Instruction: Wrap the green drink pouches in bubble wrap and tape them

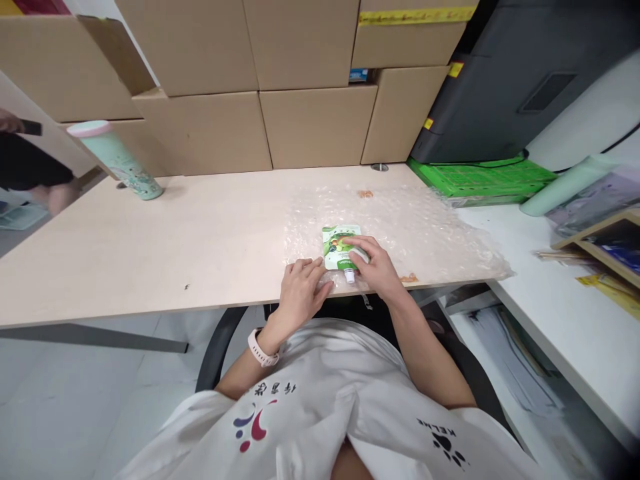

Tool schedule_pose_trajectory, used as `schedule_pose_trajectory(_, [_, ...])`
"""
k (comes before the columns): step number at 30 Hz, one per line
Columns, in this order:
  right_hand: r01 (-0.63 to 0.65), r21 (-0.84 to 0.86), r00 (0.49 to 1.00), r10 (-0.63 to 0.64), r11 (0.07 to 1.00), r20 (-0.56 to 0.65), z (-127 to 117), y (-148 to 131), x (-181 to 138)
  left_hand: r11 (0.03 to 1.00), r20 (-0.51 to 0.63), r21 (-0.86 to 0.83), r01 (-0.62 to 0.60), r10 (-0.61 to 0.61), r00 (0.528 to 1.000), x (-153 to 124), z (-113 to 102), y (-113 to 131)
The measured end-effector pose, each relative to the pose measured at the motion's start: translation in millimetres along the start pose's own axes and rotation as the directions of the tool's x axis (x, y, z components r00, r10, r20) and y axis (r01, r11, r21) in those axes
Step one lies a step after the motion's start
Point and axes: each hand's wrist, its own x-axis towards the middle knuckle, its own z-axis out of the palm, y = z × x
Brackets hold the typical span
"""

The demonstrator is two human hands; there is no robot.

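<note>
A green and white spouted pouch (332,248) lies flat on a sheet of bubble wrap (425,233), its white cap pointing at the desk's front edge. My right hand (376,265) grips the pouch from its right side, thumb and fingers over the printed face. My left hand (303,288) rests palm down at the pouch's lower left corner, fingers stretched out on the wrap and desk. It holds nothing, and its fingertips are close to the pouch's edge. A pale pink watch band is on my left wrist.
Cardboard boxes (320,127) line the back of the wooden desk (200,233). A mint green tumbler (123,163) stands at the left. On the right are a green crate (485,179), a large dark grey case (500,87) and a white side table (565,267). Another person stands at far left.
</note>
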Motion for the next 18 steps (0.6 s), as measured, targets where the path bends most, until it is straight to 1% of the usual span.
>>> schedule_pose_trajectory(2, [-0.049, 0.06, 0.998, 0.05, 0.997, -0.03, 3.8, 8.5, 5.8, 0.998, -0.012, -0.057, 0.005, -0.006, 1.0, -1.2, -1.6, 0.7])
schedule_pose_trajectory(4, [-0.108, 0.139, 0.99, 0.12, 0.984, -0.077, 5.7, 10.3, 8.1, 0.979, -0.03, -0.204, 0.025, -0.031, 0.999, -2.9, -6.7, -1.5])
schedule_pose_trajectory(6, [-0.133, 0.211, 0.98, 0.16, 0.968, -0.119, 7.3, 4.7, 7.4, 0.921, -0.079, -0.379, 0.086, -0.124, 0.989, -4.5, -14.4, -8.1])
schedule_pose_trajectory(7, [-0.125, 0.234, 0.978, 0.16, 0.964, -0.134, 9.0, -0.1, 6.6, 0.885, -0.12, -0.447, 0.131, -0.204, 0.972, -4.9, -18.5, -13.3])
schedule_pose_trajectory(8, [-0.107, 0.249, 0.979, 0.145, 0.963, -0.141, 11.7, -5.5, 5.7, 0.846, -0.167, -0.501, 0.181, -0.3, 0.939, -5.1, -22.3, -19.6])
schedule_pose_trajectory(9, [-0.083, 0.26, 0.983, 0.122, 0.962, -0.138, 15.6, -10.9, 4.9, 0.808, -0.216, -0.542, 0.231, -0.4, 0.891, -5.0, -25.4, -26.6])
schedule_pose_trajectory(10, [-0.059, 0.273, 0.987, 0.097, 0.96, -0.129, 20.9, -15.7, 4.4, 0.757, -0.24, -0.593, 0.273, -0.49, 0.838, -4.6, -27.7, -33.9])
schedule_pose_trajectory(11, [-0.037, 0.283, 0.991, 0.071, 0.958, -0.111, 27.3, -19.6, 4.1, 0.687, -0.221, -0.657, 0.31, -0.569, 0.792, -4.1, -29.2, -40.9])
schedule_pose_trajectory(12, [-0.02, 0.291, 0.995, 0.047, 0.957, -0.087, 34.4, -22.1, 4.0, 0.606, -0.179, -0.722, 0.334, -0.63, 0.756, -3.5, -29.9, -47.2])
schedule_pose_trajectory(13, [-0.009, 0.295, 0.998, 0.028, 0.956, -0.059, 41.8, -23.3, 4.1, 0.522, -0.122, -0.78, 0.345, -0.669, 0.733, -3.0, -30.2, -52.2])
schedule_pose_trajectory(15, [0.002, 0.281, 1.0, -0.002, 0.96, 0.003, 54.8, -22.5, 4.4, 0.376, -0.014, -0.859, 0.346, -0.694, 0.72, -2.3, -30.4, -57.8])
schedule_pose_trajectory(16, [0.009, 0.26, 0.999, -0.019, 0.965, 0.037, 59.4, -21.4, 4.4, 0.325, 0.026, -0.881, 0.343, -0.691, 0.723, -2.0, -30.7, -58.3])
schedule_pose_trajectory(18, [0.049, 0.185, 0.993, -0.068, 0.981, 0.095, 63.7, -20.2, 3.6, 0.255, 0.09, -0.903, 0.346, -0.675, 0.733, -1.6, -32.2, -56.1])
